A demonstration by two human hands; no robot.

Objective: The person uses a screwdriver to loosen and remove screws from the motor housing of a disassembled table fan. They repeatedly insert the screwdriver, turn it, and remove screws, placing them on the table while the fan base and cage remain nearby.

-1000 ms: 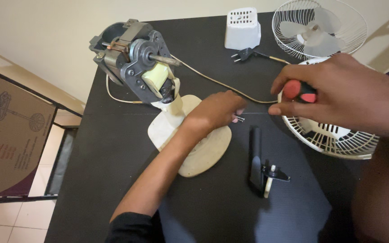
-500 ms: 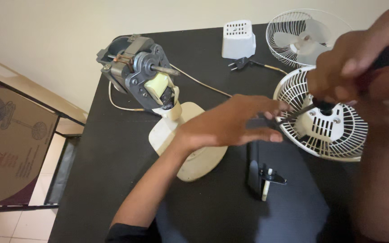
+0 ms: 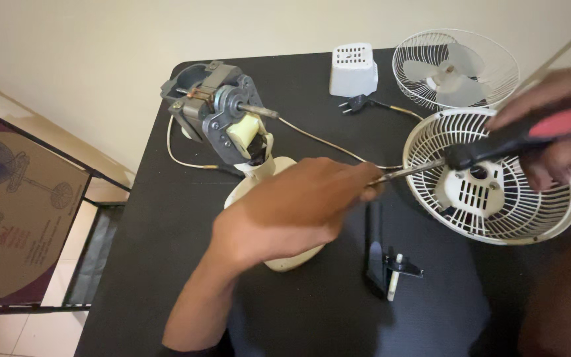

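Nearest to us, on the black table, we see a small black bracket part with a white pin, lying flat and touched by no hand. Just above it is our left hand, which hovers over the cream fan base and covers most of it. Its fingers are closed at the metal tip of the screwdriver, so it pinches the shaft there; we cannot tell if something small is held at the tip.

At the right edge, our right hand is clenched around the red and black handle of the same screwdriver. The tool lies almost level, with the tip to the left, above the rear white fan guard, which rests on the table with its slotted centre plate facing up.

Further away, the bare fan motor stands on the neck of the base, its shaft pointing to the right. A thin cable runs from the motor across the table to a black plug. Beside the plug stands a white motor cover with vent slots. At the far right corner lies the front guard with the fan blade inside it.

To the left, beside the table, a cardboard box leans.
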